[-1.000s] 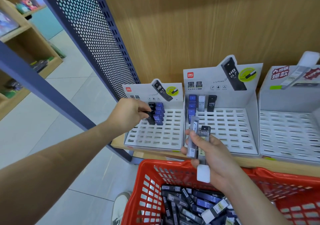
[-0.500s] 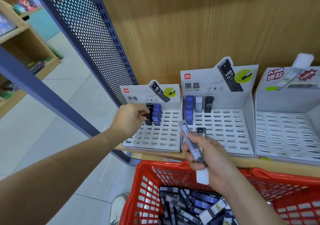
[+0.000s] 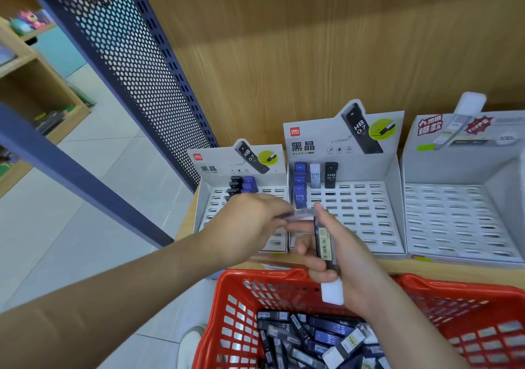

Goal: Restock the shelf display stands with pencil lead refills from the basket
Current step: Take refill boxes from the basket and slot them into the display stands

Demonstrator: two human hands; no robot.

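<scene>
The step in hand looks like a handover: the left hand [image 3: 250, 223] reaches across to the right hand [image 3: 349, 257] and seems to pinch one end of a pale case [image 3: 302, 214] lying crosswise between them, though blur hides exactly which fingers close on it. The right hand is curled round a dark case [image 3: 326, 245] held upright, its barcode label facing the camera, with a white cap [image 3: 331, 293] poking out below the palm. To do this well, I judge the left hand should have a firm pinch on the pale case before the right thumb lets go, then turn it upright and press it straight down into a free slot. These cases look like smooth hard plastic, slim and rectangular, so they may slip or tip. The left stand [image 3: 216, 167] and middle stand [image 3: 393, 175] are stiff white card with slotted floors and hold only a few blue, grey and black cases at the back; the right stand [image 3: 454, 169] shows none. Both hands hover above the red plastic basket [image 3: 227, 292], lattice-walled, where more cases [image 3: 321, 337] lie in a loose heap, just in front of the wooden shelf [image 3: 420, 269]
</scene>
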